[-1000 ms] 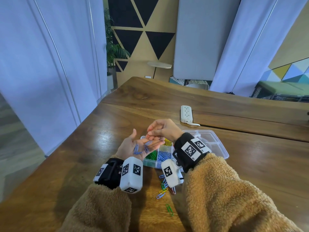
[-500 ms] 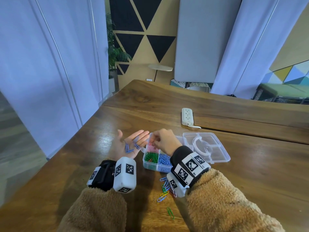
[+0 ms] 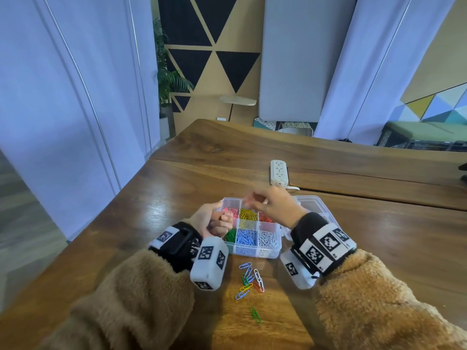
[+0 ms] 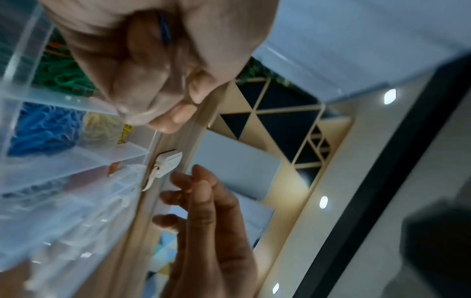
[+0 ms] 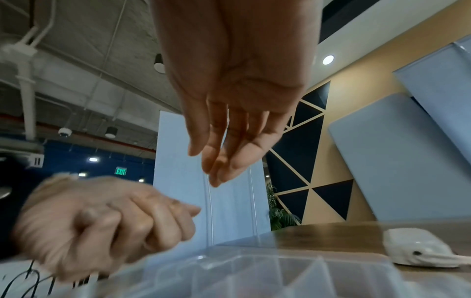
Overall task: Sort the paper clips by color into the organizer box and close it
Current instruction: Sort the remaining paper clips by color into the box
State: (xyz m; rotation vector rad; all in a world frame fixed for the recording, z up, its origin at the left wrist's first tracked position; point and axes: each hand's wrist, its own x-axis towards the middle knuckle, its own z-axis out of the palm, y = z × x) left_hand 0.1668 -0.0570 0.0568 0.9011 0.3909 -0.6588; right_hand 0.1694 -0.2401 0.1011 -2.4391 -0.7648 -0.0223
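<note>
1. head view: the left hand is curled at the organizer box on the table; its contents are hidden.
2. left wrist view alone shows a blue paper clip inside that closed grip.
3. the right hand, fingers loose and apart, holds nothing above the box.
4. half a second earlier the left palm lay open with clips showing; loose paper clips lie before the box.
</note>
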